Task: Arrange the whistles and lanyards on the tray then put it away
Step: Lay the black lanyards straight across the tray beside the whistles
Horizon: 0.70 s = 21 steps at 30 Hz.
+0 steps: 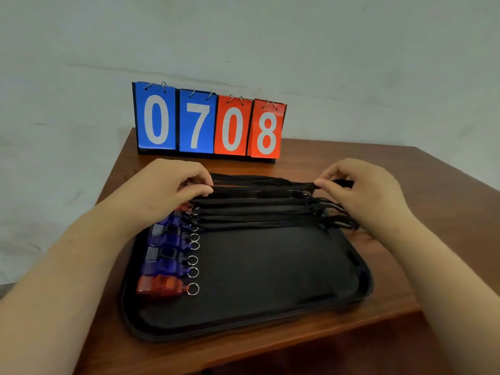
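Fingers [202, 189] of left hand [162, 186] and right hand [364, 192] are pinched on a lanyard [262, 187], best laid taut along the tray's [243, 330] far edge.

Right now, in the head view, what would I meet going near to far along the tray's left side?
Tray's near rim → red whistle → blue and dark whistles → left hand pinching a black lanyard → scoreboard.

Black lanyards [257, 209] and blue, red and black whistles [165, 255] on a black tray [270, 280]; blue-and-red scoreboard [209, 121].
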### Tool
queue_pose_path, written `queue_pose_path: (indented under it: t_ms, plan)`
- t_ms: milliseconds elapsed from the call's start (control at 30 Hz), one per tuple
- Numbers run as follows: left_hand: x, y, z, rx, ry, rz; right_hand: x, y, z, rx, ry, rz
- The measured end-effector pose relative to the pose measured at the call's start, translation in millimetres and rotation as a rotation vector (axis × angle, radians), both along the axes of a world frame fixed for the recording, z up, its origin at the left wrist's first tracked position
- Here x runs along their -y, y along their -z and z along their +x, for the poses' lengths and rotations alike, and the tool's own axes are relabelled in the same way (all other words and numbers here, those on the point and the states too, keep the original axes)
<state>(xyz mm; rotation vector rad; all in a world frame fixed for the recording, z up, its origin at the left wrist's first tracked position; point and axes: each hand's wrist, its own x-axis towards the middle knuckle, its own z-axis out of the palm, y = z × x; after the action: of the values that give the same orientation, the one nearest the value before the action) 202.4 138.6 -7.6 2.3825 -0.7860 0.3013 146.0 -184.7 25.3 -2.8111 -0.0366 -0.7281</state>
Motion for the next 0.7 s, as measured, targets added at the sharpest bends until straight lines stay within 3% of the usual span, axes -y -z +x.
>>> queue_pose_path:
  t_ms: [367, 500, 700]
  plan:
    - [3, 1, 1, -0.051, 0.153, 0.298, 26, 65, -10, -0.060, 0.000, 0.253]
    - [1, 2, 2, -0.069, 0.161, 0.351, 31, 77, -9, 0.013, -0.023, 0.351]
    - [-1, 5, 3, -0.091, 0.150, 0.382, 34, 83, -11, 0.078, -0.010, 0.655]
